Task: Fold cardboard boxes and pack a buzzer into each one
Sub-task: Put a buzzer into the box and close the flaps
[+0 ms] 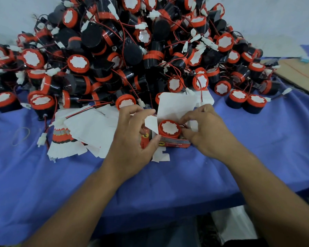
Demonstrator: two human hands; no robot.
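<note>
Both bare forearms reach in from the near edge and converge toward the middle. The left hand (132, 138) grips the left side of the box (175, 140), thumb on its near corner, fingers curled over the far flap. The right hand (205, 132), knuckles up, pinches thumb and forefinger at the box's right edge.
</note>
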